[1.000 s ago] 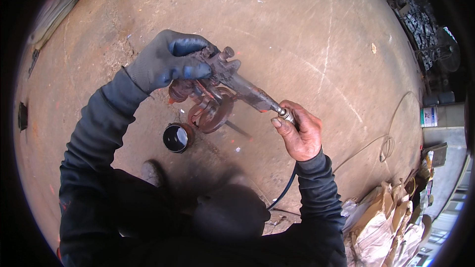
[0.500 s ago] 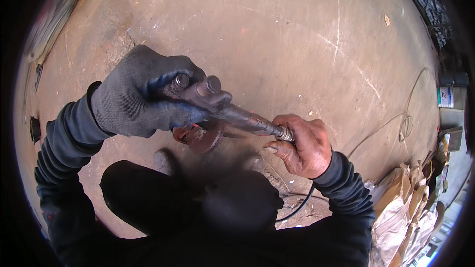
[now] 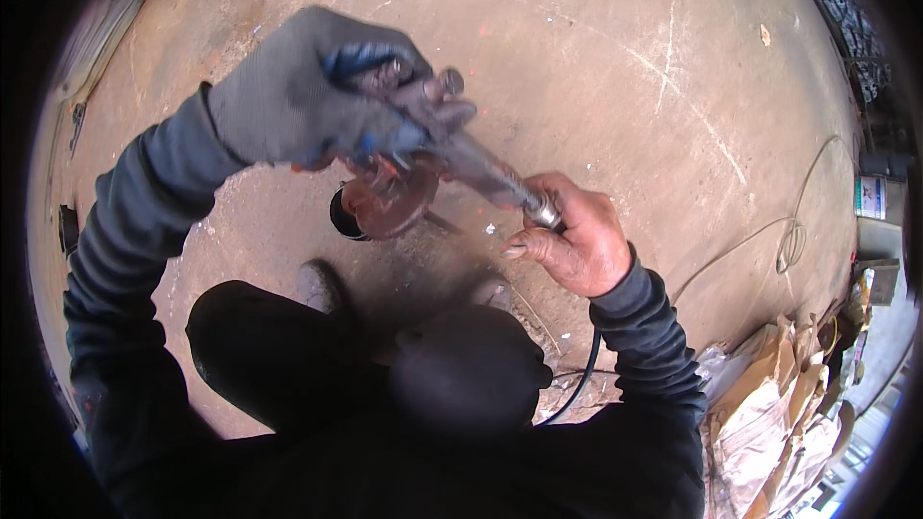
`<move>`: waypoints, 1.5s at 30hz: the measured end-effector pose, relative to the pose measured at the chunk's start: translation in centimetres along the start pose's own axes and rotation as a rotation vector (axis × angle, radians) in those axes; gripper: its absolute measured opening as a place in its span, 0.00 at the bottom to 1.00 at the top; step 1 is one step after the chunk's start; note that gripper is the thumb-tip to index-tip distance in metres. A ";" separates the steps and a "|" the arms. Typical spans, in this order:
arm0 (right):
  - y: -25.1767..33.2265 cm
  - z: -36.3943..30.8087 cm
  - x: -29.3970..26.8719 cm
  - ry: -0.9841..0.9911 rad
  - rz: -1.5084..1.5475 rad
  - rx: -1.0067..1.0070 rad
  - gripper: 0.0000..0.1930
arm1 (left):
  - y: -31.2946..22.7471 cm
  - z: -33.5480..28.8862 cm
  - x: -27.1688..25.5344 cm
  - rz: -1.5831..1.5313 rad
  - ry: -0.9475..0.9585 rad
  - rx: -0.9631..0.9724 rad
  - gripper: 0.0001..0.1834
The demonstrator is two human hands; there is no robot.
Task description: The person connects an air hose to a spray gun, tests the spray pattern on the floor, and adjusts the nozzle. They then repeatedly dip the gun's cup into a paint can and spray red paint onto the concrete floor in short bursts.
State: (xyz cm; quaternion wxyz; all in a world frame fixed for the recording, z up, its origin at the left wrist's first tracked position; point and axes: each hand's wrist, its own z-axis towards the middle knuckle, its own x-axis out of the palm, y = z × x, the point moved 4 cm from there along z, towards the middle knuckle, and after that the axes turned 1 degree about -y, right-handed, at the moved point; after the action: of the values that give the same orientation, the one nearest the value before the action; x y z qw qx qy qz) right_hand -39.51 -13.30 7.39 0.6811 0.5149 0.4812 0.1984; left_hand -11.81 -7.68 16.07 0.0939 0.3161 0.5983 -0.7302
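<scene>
A dark, worn metal part [image 3: 481, 168], long with two short round stubs near one end, slants across the space between my hands. My left hand [image 3: 312, 86], in a grey glove with a blue palm, is closed around the stubbed end. Bare and dirty, my right hand [image 3: 582, 240] grips the narrow lower end, at a shiny ringed collar [image 3: 544, 210]. Below the left hand shows a reddish-brown round disc [image 3: 394, 204] with a dark rim beside it. Whether the disc joins the metal part is hidden. The part looks slightly blurred.
Beneath is a brown concrete floor [image 3: 577, 58]. A dark hose [image 3: 582, 375] runs below my right forearm. A thin cable [image 3: 790, 240] lies coiled at the right, near crumpled brown paper [image 3: 755, 399] and a pale container [image 3: 870, 197]. My knees and shoes are close below.
Both hands and the metal part have moved; the left hand has gone up and slightly right, the right hand up and slightly left. The part slants more steeply, and more of the disc shows.
</scene>
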 end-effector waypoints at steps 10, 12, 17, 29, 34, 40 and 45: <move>0.7 3.6 -0.2 0.006 0.079 -0.069 0.43 | -0.5 2.3 -0.1 0.082 0.064 0.189 0.21; 1.4 5.6 0.3 0.059 0.044 -0.189 0.43 | -0.7 3.6 0.9 0.106 0.120 0.201 0.22; 0.1 6.8 2.2 0.005 0.356 0.174 0.34 | -1.7 4.3 2.1 0.400 0.047 0.078 0.22; 1.0 9.2 9.4 0.027 0.618 0.035 0.36 | 4.0 -14.0 -5.2 0.240 -0.873 0.126 0.24; -1.5 8.3 14.0 0.084 0.854 0.123 0.41 | 12.2 -23.7 6.3 -0.261 -0.736 -0.517 0.42; -8.2 6.5 20.2 -0.009 0.653 0.163 0.36 | 16.5 -25.5 13.8 -0.383 -0.453 -0.549 0.54; -8.8 4.8 22.3 -0.057 0.638 0.268 0.28 | 18.6 -23.6 18.0 -0.377 -0.345 -0.595 0.62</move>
State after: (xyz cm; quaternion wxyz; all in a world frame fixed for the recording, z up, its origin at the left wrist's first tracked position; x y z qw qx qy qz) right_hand -27.10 -2.12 -10.47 0.5244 0.7295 0.2986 0.3220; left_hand -8.05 13.78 -11.36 0.1448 0.0321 0.8070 -0.5716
